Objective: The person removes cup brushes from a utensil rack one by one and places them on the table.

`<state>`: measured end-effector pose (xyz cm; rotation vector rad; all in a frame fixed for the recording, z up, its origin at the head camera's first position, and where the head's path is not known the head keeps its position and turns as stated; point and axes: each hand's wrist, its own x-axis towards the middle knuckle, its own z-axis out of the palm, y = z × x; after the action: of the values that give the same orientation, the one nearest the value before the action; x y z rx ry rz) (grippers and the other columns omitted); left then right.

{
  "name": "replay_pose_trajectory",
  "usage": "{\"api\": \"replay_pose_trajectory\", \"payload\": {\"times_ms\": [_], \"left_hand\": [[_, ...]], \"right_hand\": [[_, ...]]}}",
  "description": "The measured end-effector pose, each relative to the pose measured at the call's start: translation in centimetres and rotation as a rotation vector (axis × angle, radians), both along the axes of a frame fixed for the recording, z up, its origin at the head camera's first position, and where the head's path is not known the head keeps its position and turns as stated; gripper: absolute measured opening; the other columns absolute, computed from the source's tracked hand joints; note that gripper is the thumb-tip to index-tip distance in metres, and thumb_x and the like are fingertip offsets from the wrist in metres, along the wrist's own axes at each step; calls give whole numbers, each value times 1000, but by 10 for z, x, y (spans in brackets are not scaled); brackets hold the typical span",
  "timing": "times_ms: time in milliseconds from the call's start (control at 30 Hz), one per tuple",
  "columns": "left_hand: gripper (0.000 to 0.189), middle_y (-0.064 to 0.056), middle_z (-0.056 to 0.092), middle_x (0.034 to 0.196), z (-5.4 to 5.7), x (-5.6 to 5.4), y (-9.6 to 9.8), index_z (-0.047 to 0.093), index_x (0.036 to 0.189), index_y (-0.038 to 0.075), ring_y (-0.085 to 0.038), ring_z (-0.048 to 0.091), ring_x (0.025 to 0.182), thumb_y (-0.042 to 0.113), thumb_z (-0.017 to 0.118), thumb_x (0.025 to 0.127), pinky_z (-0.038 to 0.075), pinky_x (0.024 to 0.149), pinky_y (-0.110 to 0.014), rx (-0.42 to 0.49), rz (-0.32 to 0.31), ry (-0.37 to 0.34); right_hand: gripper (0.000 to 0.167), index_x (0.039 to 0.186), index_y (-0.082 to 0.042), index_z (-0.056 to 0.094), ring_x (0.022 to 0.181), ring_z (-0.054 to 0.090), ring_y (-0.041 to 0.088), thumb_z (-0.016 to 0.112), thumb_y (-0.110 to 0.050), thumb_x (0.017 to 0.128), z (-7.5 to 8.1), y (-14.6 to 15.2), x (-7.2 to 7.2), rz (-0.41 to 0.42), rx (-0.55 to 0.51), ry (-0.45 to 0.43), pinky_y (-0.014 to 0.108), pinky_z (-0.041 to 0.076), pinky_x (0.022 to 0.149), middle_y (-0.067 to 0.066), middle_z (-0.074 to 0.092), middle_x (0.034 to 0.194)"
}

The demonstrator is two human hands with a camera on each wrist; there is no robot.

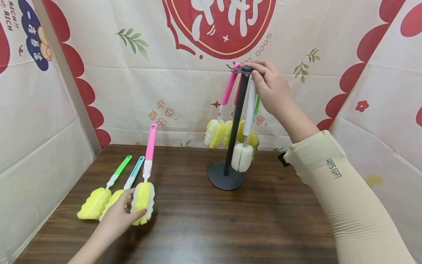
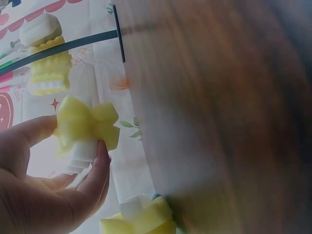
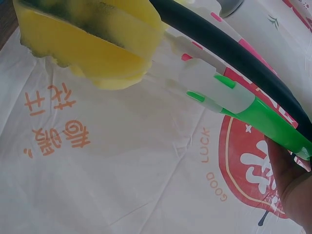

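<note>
While the left hand (image 1: 118, 214) pinches the pink-handled brush's sponge (image 1: 143, 200), the right hand (image 1: 271, 88), grip unclear, probably steadies the stand (image 1: 236, 121) near the desk's (image 1: 263, 220) far edge.

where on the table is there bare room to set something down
Bare: the table in front of the stand, from the left hand across to the right sleeve, and the strip between pink brush and stand. Crowded: the left, where green brush and blue brush lie, and the stand, hung with brushes.
</note>
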<state>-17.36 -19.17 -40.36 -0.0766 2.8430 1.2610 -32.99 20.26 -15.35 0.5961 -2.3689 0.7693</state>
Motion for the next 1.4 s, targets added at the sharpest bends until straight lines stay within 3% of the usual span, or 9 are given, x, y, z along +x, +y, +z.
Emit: {"api": "replay_pose_trajectory", "payload": {"times_ms": [200, 300, 500, 733, 1133, 1400], "left_hand": [[74, -32, 52, 129, -2, -1, 0, 42, 139, -7, -35, 59, 104, 25, 77, 82, 52, 78, -42, -34, -11, 25], [72, -30, 55, 127, -3, -2, -2, 45, 138, -8, -29, 60, 96, 24, 77, 81, 51, 75, -40, -75, -9, 42], [70, -26, 59, 125, -3, -3, -4, 48, 136, -10, -28, 59, 98, 24, 77, 82, 50, 80, -47, -164, -21, 66], [67, -27, 60, 123, 2, -5, -5, 50, 133, -13, -24, 60, 87, 23, 75, 82, 50, 72, -43, -191, -35, 46], [66, -30, 57, 127, 2, -8, -12, 49, 133, -14, -38, 60, 108, 27, 72, 86, 50, 82, -51, -207, -58, -5], [66, -31, 56, 128, 1, -7, -14, 51, 130, -16, -33, 58, 108, 27, 72, 85, 48, 86, -53, -237, -64, -18]], "right_hand": [[46, 144, -19, 50, 127, 43, 14, 35, -37, 104, 0, 0, 1, 2, -4, 2, 37, 39, 102, -5, 42, 145], [46, 144, -19, 50, 127, 42, 14, 35, -36, 104, -1, 0, 1, 7, -7, 1, 37, 39, 102, -5, 42, 144], [45, 144, -18, 51, 126, 43, 14, 36, -35, 104, -1, -1, 0, 8, -14, 10, 37, 39, 102, -4, 43, 144], [46, 144, -19, 50, 128, 42, 13, 36, -36, 104, -1, -1, 0, 3, -15, 13, 36, 38, 103, -5, 43, 144], [45, 143, -19, 51, 126, 42, 14, 36, -35, 104, -2, -1, 0, 7, -12, 13, 36, 39, 102, -4, 43, 143], [45, 144, -19, 51, 126, 42, 13, 36, -35, 104, -2, -1, 0, 6, -15, 16, 36, 40, 102, -4, 43, 143]]}}
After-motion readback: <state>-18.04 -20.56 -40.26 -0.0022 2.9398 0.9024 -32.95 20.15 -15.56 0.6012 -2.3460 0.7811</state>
